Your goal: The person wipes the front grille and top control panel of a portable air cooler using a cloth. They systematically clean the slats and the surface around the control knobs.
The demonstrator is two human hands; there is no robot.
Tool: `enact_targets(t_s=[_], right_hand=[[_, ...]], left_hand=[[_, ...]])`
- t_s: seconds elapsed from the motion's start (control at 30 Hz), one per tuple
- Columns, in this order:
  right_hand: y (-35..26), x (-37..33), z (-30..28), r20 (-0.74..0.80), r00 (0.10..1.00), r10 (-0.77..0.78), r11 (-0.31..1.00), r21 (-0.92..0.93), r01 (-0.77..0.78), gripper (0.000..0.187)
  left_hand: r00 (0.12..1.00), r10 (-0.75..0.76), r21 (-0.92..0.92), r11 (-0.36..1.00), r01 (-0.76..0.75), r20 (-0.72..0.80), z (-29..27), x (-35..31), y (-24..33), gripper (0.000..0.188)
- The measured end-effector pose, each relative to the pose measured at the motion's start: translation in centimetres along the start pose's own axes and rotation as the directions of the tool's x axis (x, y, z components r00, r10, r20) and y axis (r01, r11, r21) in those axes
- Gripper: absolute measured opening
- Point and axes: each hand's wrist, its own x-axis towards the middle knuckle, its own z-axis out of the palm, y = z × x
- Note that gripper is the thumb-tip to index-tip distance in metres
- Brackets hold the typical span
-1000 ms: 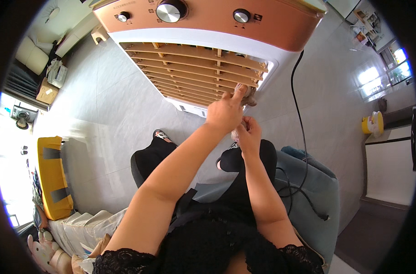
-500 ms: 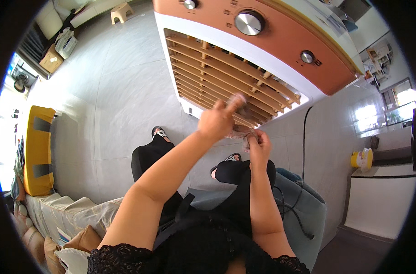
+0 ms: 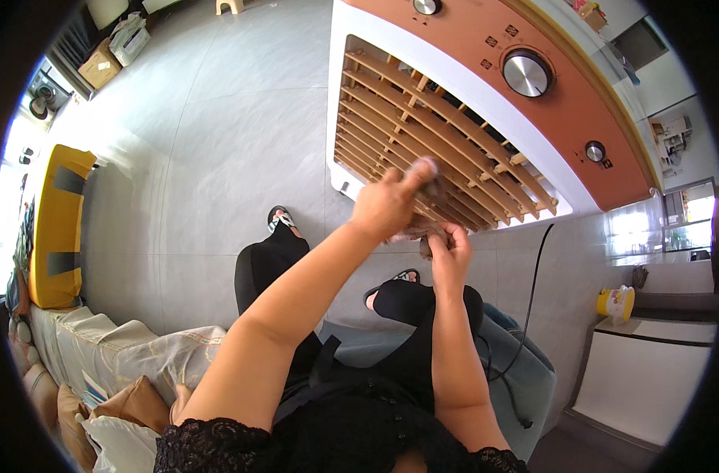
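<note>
In front of me stands a white appliance with an orange control panel (image 3: 556, 118) and a tan slatted grille (image 3: 407, 118). My left hand (image 3: 385, 206) is closed on a greyish-brown cloth (image 3: 419, 230). One finger of that hand points up with part of the cloth at its tip, close to the grille's lower slats; blur hides whether it touches them. Below and to the right, my right hand (image 3: 452, 256) pinches the hanging end of the same cloth between thumb and fingers.
Silver knobs (image 3: 527, 72) sit on the panel. A black cord (image 3: 533, 292) runs from beside the appliance to my blue-grey seat (image 3: 525, 378). At left are a yellow piece (image 3: 56, 229) with grey patches and a covered sofa (image 3: 131, 355). A yellow bucket (image 3: 614, 303) stands at right.
The appliance has shifted right and slightly down in view. My left hand has moved slightly right and upward with its finger still raised; both hands keep hold of the cloth.
</note>
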Motion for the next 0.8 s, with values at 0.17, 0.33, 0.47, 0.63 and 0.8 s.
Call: enact_targets(t_s=[0.17, 0.33, 0.47, 0.63, 0.8], right_hand=[[0.3, -0.5, 1.0, 0.052, 0.999, -0.014, 0.998, -0.057, 0.017, 0.019], [-1.1, -0.8, 3.6, 0.090, 0.996, 0.000, 1.000, -0.026, 0.003, 0.018], [-0.4, -0.4, 3.8, 0.175, 0.985, -0.005, 1.000, -0.026, 0.009, 0.016], [-0.3, -0.7, 3.3, 0.199, 0.980, -0.027, 0.994, -0.094, 0.046, 0.016], [-0.2, -1.3, 4.4, 0.258, 0.966, 0.001, 0.993, -0.118, 0.030, 0.018]], left_hand=[[0.927, -0.202, -0.209, 0.968, 0.140, -0.315, 0.1, -0.6, -6.4, 0.053], [0.912, -0.333, -0.143, 0.941, 0.306, -0.238, -2.0, 3.6, -7.4, 0.056], [0.981, -0.189, -0.040, 0.981, 0.188, -0.032, -0.4, 2.5, -5.0, 0.064], [0.950, -0.307, -0.058, 0.951, 0.304, -0.051, -3.5, 4.9, -9.5, 0.058], [0.943, -0.331, 0.108, 0.937, 0.333, -0.040, -2.4, 4.4, -6.9, 0.061]])
